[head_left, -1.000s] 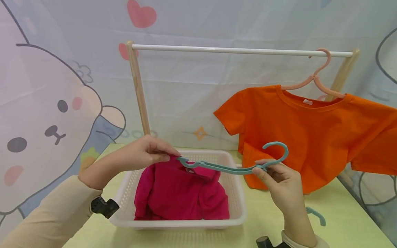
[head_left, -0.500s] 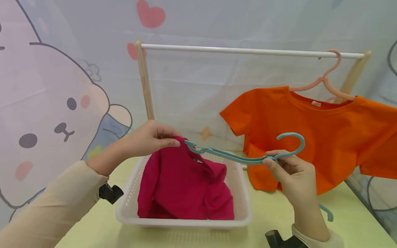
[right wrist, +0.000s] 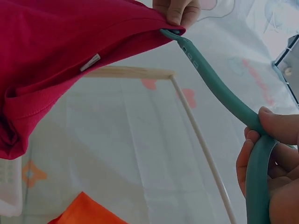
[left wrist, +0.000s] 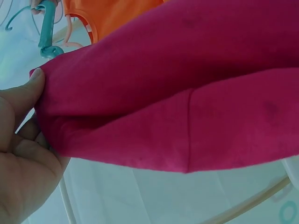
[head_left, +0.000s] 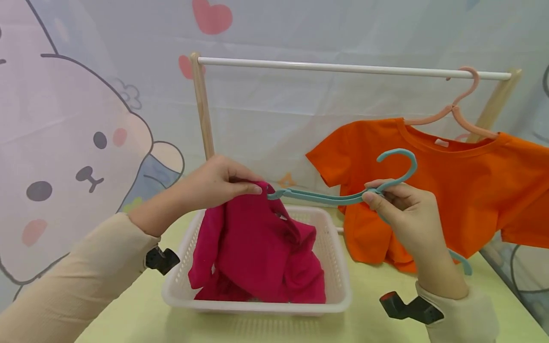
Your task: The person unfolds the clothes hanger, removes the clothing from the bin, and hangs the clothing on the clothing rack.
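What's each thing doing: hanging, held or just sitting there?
White basket, standing on the table
Pink shirt, held up near its collar, lower part in the basket
Teal hanger, held, one end in the pink shirt's neck
Peach hanger, hooked over the white bar
Orange shirt, hanging on the peach hanger
Left hand, pinching the pink shirt
Right hand, gripping the teal hanger

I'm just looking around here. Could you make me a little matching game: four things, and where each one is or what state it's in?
1. white basket
2. teal hanger
3. orange shirt
4. pink shirt

A. hanging from the rail
B. pinched by the left hand
C. on the table, with cloth in it
D. held in the right hand

Pairs: 1-C, 2-D, 3-A, 4-B
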Tool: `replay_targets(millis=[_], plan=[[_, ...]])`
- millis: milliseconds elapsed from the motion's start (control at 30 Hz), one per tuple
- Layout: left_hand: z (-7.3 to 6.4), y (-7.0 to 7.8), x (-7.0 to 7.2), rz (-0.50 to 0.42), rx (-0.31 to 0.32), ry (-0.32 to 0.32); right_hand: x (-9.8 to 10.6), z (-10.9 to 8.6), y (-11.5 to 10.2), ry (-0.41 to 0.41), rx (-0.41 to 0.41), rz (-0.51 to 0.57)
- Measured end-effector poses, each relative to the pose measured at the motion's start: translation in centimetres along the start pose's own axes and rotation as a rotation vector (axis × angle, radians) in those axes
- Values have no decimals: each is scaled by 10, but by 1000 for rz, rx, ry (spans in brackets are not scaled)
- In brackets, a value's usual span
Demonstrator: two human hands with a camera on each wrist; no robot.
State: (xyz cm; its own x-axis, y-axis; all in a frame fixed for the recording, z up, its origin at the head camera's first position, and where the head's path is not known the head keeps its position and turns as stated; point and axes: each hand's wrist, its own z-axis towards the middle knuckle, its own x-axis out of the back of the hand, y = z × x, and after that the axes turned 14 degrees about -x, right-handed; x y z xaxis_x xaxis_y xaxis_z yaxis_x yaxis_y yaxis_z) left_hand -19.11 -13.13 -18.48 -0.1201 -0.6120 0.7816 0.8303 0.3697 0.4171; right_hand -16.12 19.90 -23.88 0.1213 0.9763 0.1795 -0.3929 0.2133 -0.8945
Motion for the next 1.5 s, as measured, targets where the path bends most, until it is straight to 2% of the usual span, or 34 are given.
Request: replay_targets(millis=[133, 267, 500, 733, 900, 1167, 1267, 1500], plan=[[3, 2, -3, 10, 25, 10, -3, 3, -4, -53, 16, 39], [5, 5, -8, -6, 48, 8, -8, 5, -5, -74, 20, 12], [9, 8, -17, -25, 28, 40, -21, 5, -7, -72, 45, -90], [7, 5, -22, -34, 18, 78, -26, 5, -7, -78, 48, -112], [8, 5, -27, -65, 50, 105, -30, 5, -7, -97, 91, -111], [9, 8, -35, -95, 96, 92, -38, 3, -4, -103, 120, -93], [10, 9, -38, -94, 90, 93, -41, 3, -3, -102, 125, -87], [15, 12, -47, -95, 31, 54, -51, 2, -4, -124, 140, -69]])
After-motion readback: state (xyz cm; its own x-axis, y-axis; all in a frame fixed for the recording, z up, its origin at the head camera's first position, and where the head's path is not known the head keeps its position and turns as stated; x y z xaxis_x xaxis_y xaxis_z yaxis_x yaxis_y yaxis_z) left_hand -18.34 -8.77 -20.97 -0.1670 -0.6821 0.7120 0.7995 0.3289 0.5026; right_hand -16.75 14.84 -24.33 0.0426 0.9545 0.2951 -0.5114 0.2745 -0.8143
